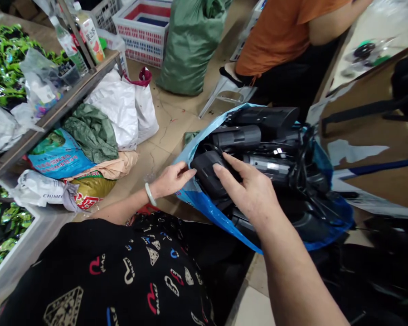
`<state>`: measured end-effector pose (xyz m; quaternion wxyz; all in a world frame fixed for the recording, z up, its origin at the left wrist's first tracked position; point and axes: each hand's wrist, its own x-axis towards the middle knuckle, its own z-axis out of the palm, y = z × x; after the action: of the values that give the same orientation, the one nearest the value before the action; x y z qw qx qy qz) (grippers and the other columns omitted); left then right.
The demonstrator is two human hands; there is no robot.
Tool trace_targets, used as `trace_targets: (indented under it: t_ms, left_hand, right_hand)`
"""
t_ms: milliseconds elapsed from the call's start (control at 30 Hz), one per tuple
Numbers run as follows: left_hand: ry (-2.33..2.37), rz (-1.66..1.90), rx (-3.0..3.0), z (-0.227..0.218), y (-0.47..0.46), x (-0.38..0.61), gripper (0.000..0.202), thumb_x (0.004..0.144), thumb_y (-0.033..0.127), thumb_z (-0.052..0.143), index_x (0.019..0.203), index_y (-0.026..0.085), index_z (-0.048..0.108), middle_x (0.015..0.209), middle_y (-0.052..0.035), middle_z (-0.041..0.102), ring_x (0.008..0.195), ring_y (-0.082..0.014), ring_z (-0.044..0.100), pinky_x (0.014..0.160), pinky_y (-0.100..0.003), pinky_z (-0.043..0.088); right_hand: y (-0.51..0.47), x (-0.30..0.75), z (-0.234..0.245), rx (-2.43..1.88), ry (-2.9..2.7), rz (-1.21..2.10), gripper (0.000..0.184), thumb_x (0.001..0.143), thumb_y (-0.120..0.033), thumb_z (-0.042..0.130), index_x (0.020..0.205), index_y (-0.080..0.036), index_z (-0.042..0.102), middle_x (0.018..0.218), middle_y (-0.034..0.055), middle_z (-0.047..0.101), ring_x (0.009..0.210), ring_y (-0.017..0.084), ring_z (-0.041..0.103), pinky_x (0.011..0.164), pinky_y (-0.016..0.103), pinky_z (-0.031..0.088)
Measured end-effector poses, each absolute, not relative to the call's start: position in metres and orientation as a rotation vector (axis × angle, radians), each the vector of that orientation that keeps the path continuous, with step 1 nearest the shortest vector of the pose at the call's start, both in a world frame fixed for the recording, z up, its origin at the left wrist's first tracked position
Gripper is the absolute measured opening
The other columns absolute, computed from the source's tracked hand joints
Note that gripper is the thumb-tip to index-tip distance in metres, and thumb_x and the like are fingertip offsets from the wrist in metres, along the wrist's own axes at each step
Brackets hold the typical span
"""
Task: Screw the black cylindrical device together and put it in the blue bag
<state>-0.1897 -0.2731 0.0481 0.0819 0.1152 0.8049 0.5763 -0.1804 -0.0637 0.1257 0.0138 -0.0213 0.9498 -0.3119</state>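
Observation:
A large blue woven plastic bag [221,217] stands in front of me, its mouth spread wide. It is full of black plastic devices with cords, their exact kind unclear. At the bag's left rim, my left hand [170,180] has its fingers closed on the edge, the fingertips beside the nearest black device [209,171]. My right hand [250,190] reaches over the bag from the right. Its thumb and index finger are stretched out and slightly apart on that same device; the other fingers are hidden beneath the hand.
A person in an orange top [275,40] sits on a stool [229,88] beyond the bag. Behind are a green sack [190,50] and a plastic crate [141,34]. At left, a workbench [54,102] holds bottles and green parts, with sacks below. Cardboard [370,136] stands at right.

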Motion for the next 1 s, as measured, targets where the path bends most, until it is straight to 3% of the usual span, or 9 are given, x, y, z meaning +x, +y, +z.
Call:
trace_targets:
  t_ms: [100,200,300,467,667,767,833,933,1000]
  left_hand:
    - [2.245,1.873,0.304,0.046,-0.265,-0.188,0.041,0.103,0.051,0.048,0.075,0.021,0.041,0.065,0.0035,0.056,0.056,-0.0102,0.053,0.057,-0.026,0.043]
    - [2.207,1.97,0.229,0.047,-0.255,-0.187,0.042,0.103,0.049,0.049,0.072,0.021,0.04,0.063,0.0037,0.053,0.055,-0.0093,0.05,0.056,-0.025,0.042]
    - [2.242,2.077,0.169,0.048,-0.247,-0.184,0.042,0.103,0.045,0.049,0.069,0.021,0.04,0.061,0.0041,0.049,0.056,-0.0094,0.045,0.057,-0.026,0.039]
    - [2.381,2.133,0.205,0.052,-0.241,-0.183,0.043,0.104,0.04,0.048,0.068,0.023,0.032,0.06,0.0056,0.035,0.057,-0.0106,0.035,0.058,-0.029,0.033]
    - [2.471,2.068,0.393,0.058,-0.235,-0.222,0.04,0.105,0.041,0.045,0.07,0.022,0.037,0.063,0.0044,0.036,0.06,-0.0122,0.036,0.06,-0.03,0.033]
    - [2.539,2.024,0.377,0.071,-0.233,-0.241,0.042,0.105,0.045,0.048,0.07,0.021,0.04,0.064,0.0036,0.039,0.062,-0.0124,0.038,0.06,-0.028,0.035]
    - [2.59,1.982,0.369,0.079,-0.235,-0.251,0.043,0.103,0.046,0.05,0.069,0.021,0.04,0.064,0.004,0.039,0.061,-0.0121,0.037,0.06,-0.027,0.035]
    - [2.687,1.902,0.396,0.082,-0.243,-0.263,0.041,0.1,0.042,0.05,0.067,0.021,0.04,0.062,0.0043,0.038,0.061,-0.0121,0.037,0.057,-0.026,0.032]
    - [2.721,1.86,0.418,0.079,-0.249,-0.264,0.039,0.097,0.042,0.051,0.066,0.021,0.041,0.062,0.0045,0.039,0.06,-0.012,0.038,0.056,-0.025,0.032]
  right_hand:
    - [-0.073,-0.167,0.134,-0.014,3.12,-0.782,0.066,0.101,-0.061,0.042,0.143,-0.015,0.064,0.126,0.0206,0.07,0.114,0.042,0.068,0.095,0.058,0.055]
    - [-0.08,-0.154,0.139,-0.155,3.251,-0.63,0.068,0.101,-0.059,0.046,0.144,-0.008,0.061,0.139,0.0272,0.062,0.121,0.047,0.063,0.098,0.062,0.052]
    - [-0.078,-0.147,0.137,-0.408,3.253,-0.616,0.062,0.1,-0.054,0.052,0.145,-0.012,0.059,0.143,0.0254,0.059,0.129,0.045,0.059,0.105,0.06,0.049]
    - [-0.072,-0.154,0.124,-0.35,3.3,-0.716,0.055,0.102,-0.048,0.048,0.145,-0.016,0.059,0.14,0.0214,0.062,0.125,0.042,0.061,0.103,0.058,0.05]
    - [-0.079,-0.183,0.124,-0.334,3.281,-0.7,0.059,0.101,-0.046,0.05,0.149,-0.012,0.055,0.144,0.0251,0.057,0.129,0.046,0.055,0.105,0.064,0.046]
    - [-0.084,-0.198,0.134,-0.298,3.273,-0.645,0.058,0.103,-0.044,0.047,0.152,-0.014,0.052,0.147,0.0233,0.055,0.134,0.042,0.052,0.111,0.061,0.043]
    - [-0.084,-0.207,0.14,-0.296,3.289,-0.592,0.057,0.105,-0.046,0.045,0.152,-0.015,0.052,0.149,0.0208,0.055,0.142,0.039,0.047,0.118,0.058,0.038]
    - [-0.082,-0.21,0.142,-0.309,3.384,-0.571,0.065,0.103,-0.053,0.05,0.156,-0.015,0.047,0.164,0.0199,0.04,0.156,0.04,0.027,0.126,0.065,0.021]
    - [-0.081,-0.198,0.135,-0.366,3.428,-0.604,0.069,0.102,-0.053,0.053,0.159,-0.015,0.043,0.168,0.0204,0.034,0.159,0.04,0.022,0.127,0.066,0.017]
